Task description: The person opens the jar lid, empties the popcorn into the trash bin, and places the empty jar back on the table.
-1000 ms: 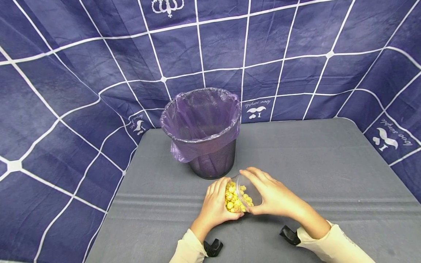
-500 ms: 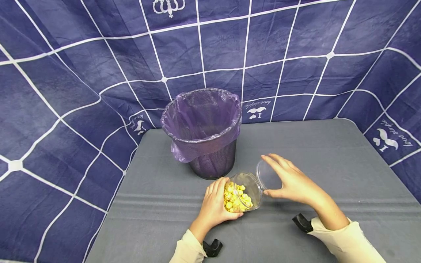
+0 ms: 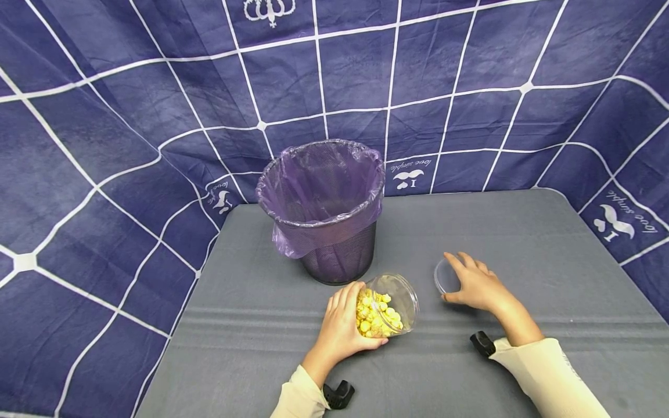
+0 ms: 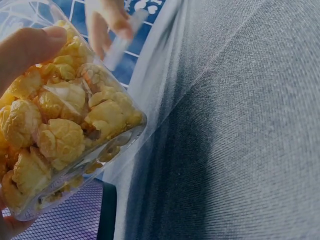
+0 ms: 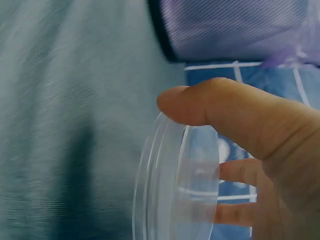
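My left hand (image 3: 342,322) grips a clear plastic jar (image 3: 402,299) that is tilted, its open mouth facing right. Yellow popcorn (image 4: 60,115) fills the lower part of the jar, and in the left wrist view the thumb lies across its wall. To the right, my right hand (image 3: 478,285) holds a round clear lid (image 3: 444,276) by its edge, apart from the jar. In the right wrist view the thumb presses on the rim of the lid (image 5: 170,180), with fingers showing behind it.
A black mesh waste bin (image 3: 340,258) lined with a purple bag (image 3: 324,235) stands behind the jar. The table has a grey cloth (image 3: 502,232) over it. Blue curtains with white lines (image 3: 355,69) hang at the back and sides.
The right hand has pulled the lid off the jar and carried it right, lower toward the table. The left hand and jar have stayed in place, and so has the bin.
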The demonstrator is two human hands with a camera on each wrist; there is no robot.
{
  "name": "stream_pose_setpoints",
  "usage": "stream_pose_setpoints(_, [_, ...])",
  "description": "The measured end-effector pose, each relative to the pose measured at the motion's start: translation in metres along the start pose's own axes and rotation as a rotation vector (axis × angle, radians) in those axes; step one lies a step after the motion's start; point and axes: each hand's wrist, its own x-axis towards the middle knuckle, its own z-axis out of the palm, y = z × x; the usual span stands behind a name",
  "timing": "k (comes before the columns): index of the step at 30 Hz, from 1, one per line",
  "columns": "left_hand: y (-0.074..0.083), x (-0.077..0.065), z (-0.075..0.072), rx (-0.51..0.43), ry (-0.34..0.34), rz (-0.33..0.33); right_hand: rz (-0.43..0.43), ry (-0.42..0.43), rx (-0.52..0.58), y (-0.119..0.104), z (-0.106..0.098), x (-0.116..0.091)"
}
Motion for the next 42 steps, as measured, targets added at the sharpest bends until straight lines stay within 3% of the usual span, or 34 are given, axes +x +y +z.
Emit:
stream_pose_setpoints(7, [0.000, 0.001, 0.001, 0.007, 0.021, 0.017, 0.082, -0.050, 0.022, 0.016, 0.019, 0.005])
stream_pose_setpoints(21, [0.000, 0.000, 0.001, 0.003, 0.030, 0.012, 0.076, -0.045, 0.052, 0.020, 0.025, 0.009])
stream_pose_setpoints(28, [-0.002, 0.000, 0.002, 0.010, 0.051, 0.029, 0.016, 0.108, 0.131, 0.002, -0.003, 0.021])
stream_pose_setpoints(33, [-0.003, -0.001, 0.003, 0.008, 0.053, 0.022, -0.069, 0.208, 0.278, -0.021, -0.037, 0.040])
stream_pose_setpoints(42, [-0.002, -0.002, 0.001, 0.001, 0.024, -0.007, -0.140, 0.174, 0.717, -0.069, -0.084, 0.069])
